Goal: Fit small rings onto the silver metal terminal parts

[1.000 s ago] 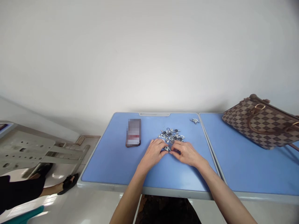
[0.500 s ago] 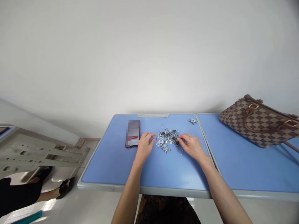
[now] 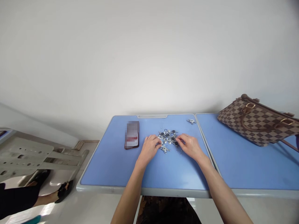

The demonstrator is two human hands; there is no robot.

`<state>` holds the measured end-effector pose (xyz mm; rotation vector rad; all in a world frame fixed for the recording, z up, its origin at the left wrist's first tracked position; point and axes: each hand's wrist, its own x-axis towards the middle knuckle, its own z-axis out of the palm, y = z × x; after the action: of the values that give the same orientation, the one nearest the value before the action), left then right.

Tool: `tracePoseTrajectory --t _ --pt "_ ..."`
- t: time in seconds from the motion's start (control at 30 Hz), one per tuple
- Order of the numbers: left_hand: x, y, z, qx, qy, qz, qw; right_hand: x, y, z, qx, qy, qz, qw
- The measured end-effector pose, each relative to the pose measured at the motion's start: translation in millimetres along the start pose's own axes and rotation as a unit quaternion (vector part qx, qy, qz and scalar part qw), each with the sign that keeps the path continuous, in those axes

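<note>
The small metal fittings (image 3: 167, 138) lie in a pile on the worktop (image 3: 105, 161), between the left hand (image 3: 149, 149) and right hand (image 3: 190, 147). Both grips are narrow; I cannot tell if they hold any. The pieces are stiff and slippery, so better pinch one by its edge.

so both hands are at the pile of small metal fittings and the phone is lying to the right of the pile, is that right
Not quite: the phone lies to the left of the pile of small metal fittings, not the right, as the head view shows. The rest stands: the left hand and right hand are both at the pile.

Checkered handbag (image 3: 257, 123), dark smartphone (image 3: 132, 135)
</note>
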<state>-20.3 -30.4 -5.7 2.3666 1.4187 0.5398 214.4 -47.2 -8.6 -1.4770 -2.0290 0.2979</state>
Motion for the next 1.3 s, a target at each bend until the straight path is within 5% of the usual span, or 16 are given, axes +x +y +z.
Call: tracePoseTrajectory --t 0.3,0.43,0.57,0.77,1.0,1.3 --pt "-0.6 2.8 1.0 0.006 0.017 0.005 1.0 -0.3 -1.0 -0.3 0.013 0.01 -0.007 1.0" --pt "-0.3 3.3 -1.8 -0.139 0.071 -0.051 0.986 -1.1 -4.3 -0.9 0.044 0.024 -0.013 0.999" --pt "1.7 12.5 1.6 -0.308 0.078 -0.126 0.94 -2.2 -15.8 0.1 0.113 0.005 -0.034 0.993" --pt "1.1 32.1 12.4 -0.347 0.051 -0.107 0.931 -4.5 -29.7 5.0 0.174 -0.042 -0.047 0.983" --pt "-0.3 26.8 15.6 -0.424 0.043 -0.101 0.899 -2.4 -28.7 3.6 0.202 -0.053 0.015 0.978" --pt "-7.8 33.0 7.4 -0.325 0.04 -0.078 0.942 -3.4 -29.4 0.9 0.213 -0.1 0.017 0.972"
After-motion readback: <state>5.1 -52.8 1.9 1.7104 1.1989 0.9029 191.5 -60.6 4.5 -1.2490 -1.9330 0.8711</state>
